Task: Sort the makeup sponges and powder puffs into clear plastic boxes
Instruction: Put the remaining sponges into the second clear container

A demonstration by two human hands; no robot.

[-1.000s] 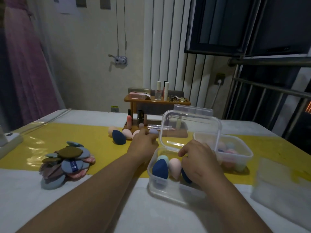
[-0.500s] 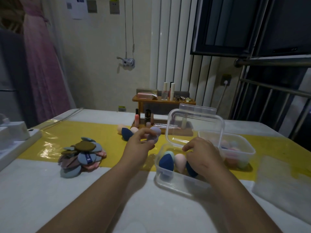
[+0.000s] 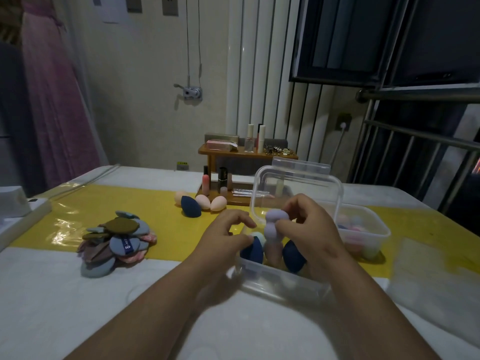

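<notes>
My right hand (image 3: 310,229) pinches a lilac gourd-shaped sponge (image 3: 274,226) above the near clear box (image 3: 280,284), whose lid (image 3: 298,185) stands up behind. Inside the box stand dark blue (image 3: 250,252), pink and pale sponges. My left hand (image 3: 226,237) hovers at the box's left rim, fingers loosely curled, holding nothing. Several loose sponges, one navy (image 3: 191,207) and others peach (image 3: 218,203), lie on the yellow runner behind. A pile of powder puffs (image 3: 117,241) sits to the left. A second clear box (image 3: 363,232) with pastel sponges stands at the right.
A wooden cosmetics stand (image 3: 246,154) with lipsticks and bottles sits at the table's far side. A white power strip (image 3: 23,211) lies at the left edge. A pale cloth (image 3: 436,276) lies at the right. Metal bars stand beyond the table on the right.
The lilac sponge has passed from my left hand to my right hand, which rose out of the box. My left hand moved right to the box's rim.
</notes>
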